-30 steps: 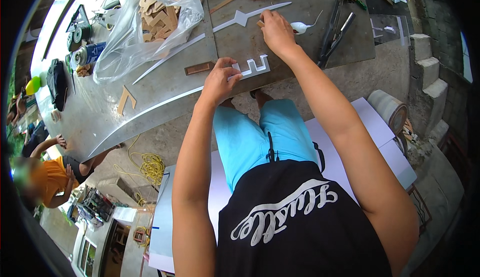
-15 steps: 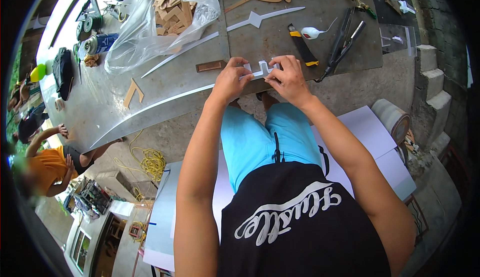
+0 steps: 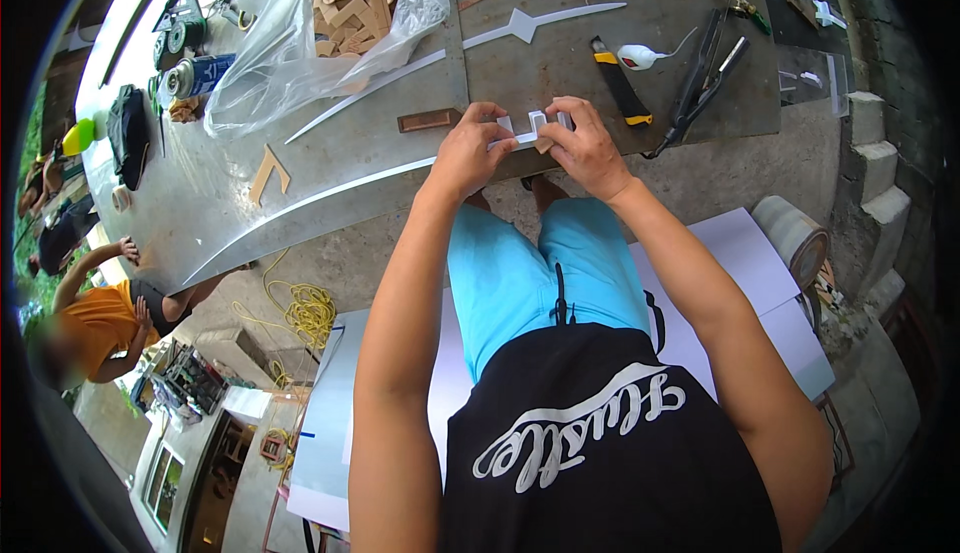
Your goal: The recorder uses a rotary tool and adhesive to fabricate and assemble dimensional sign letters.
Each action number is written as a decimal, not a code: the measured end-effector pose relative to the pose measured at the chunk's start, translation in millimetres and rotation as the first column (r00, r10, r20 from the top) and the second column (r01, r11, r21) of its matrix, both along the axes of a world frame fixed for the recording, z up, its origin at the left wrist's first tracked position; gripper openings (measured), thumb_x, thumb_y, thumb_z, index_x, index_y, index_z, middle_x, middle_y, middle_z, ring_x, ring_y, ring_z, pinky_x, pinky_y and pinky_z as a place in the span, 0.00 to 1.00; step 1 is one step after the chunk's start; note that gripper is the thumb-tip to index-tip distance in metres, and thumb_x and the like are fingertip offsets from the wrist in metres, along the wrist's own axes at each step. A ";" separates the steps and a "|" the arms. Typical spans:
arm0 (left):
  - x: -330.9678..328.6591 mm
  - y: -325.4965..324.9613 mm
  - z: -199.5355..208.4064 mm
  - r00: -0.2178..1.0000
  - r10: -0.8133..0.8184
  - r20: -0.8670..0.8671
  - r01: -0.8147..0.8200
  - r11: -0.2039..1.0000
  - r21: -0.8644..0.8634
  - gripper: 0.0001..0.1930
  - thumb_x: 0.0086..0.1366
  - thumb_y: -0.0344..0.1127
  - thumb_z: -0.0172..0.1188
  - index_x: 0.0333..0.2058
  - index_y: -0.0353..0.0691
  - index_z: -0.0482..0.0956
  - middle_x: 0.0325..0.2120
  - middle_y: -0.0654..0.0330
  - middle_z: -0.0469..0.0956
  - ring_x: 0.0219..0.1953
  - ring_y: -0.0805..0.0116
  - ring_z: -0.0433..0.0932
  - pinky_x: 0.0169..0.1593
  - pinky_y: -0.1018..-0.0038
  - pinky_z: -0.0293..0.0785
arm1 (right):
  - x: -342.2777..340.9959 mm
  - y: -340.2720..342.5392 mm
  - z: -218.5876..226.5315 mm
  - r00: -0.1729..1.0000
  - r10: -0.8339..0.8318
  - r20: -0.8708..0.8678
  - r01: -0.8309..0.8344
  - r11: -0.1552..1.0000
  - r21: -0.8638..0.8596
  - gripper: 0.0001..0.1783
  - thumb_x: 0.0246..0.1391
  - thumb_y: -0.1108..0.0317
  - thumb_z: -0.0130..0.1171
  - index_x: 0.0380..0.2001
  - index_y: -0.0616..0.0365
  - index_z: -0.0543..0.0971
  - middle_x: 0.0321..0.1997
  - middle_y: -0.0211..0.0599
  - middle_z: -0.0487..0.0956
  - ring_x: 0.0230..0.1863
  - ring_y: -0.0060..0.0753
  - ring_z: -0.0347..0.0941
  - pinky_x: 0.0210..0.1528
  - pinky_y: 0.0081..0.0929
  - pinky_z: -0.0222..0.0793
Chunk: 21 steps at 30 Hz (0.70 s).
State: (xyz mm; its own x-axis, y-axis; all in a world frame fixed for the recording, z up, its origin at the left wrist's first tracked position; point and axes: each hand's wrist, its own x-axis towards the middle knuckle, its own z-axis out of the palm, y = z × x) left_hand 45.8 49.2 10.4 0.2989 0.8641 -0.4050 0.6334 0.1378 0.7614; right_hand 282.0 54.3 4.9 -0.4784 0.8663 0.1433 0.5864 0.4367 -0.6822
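My left hand and right hand pinch the white piece by the tabletop's near edge, probably steadying it.

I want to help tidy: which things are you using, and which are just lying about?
In use:
white notched piece, held by left fingers and right fingers
small brown piece, probably

Probably lying about:
clear plastic bag
tan angled piece
yellow cable

Open-air workspace in daylight, brightest at far left, with glare across the grey metal bench. Bare concrete floor beneath. At right, pale steps beside dark blockwork. At lower left, a white-framed window near a dark doorway.
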 end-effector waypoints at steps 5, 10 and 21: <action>-0.2 1.8 -1.0 1.000 0.008 0.007 -0.008 1.000 -0.015 0.10 0.65 0.36 0.70 0.41 0.36 0.90 0.58 0.55 0.77 0.51 0.50 0.83 0.55 0.60 0.78 | 0.1 3.1 5.2 0.999 0.050 -0.001 -0.049 0.998 0.038 0.14 0.41 0.78 0.74 0.32 0.52 0.82 0.52 0.39 0.74 0.59 0.49 0.74 0.62 0.41 0.74; 0.2 1.8 0.5 1.000 0.011 0.000 -0.012 0.999 -0.041 0.11 0.65 0.37 0.70 0.41 0.37 0.90 0.59 0.57 0.77 0.52 0.50 0.82 0.55 0.59 0.78 | -1.7 0.0 1.4 0.999 0.004 -0.043 -0.004 1.000 -0.009 0.14 0.41 0.75 0.76 0.31 0.52 0.81 0.51 0.37 0.74 0.60 0.48 0.73 0.61 0.43 0.71; 0.4 -1.1 1.2 1.000 0.002 0.010 -0.002 1.000 -0.010 0.09 0.66 0.35 0.69 0.41 0.36 0.89 0.58 0.54 0.76 0.50 0.51 0.83 0.54 0.61 0.78 | -10.3 9.2 -13.2 0.997 -0.075 0.016 0.075 0.997 -0.020 0.25 0.40 0.72 0.76 0.45 0.51 0.82 0.54 0.37 0.78 0.57 0.41 0.74 0.61 0.41 0.66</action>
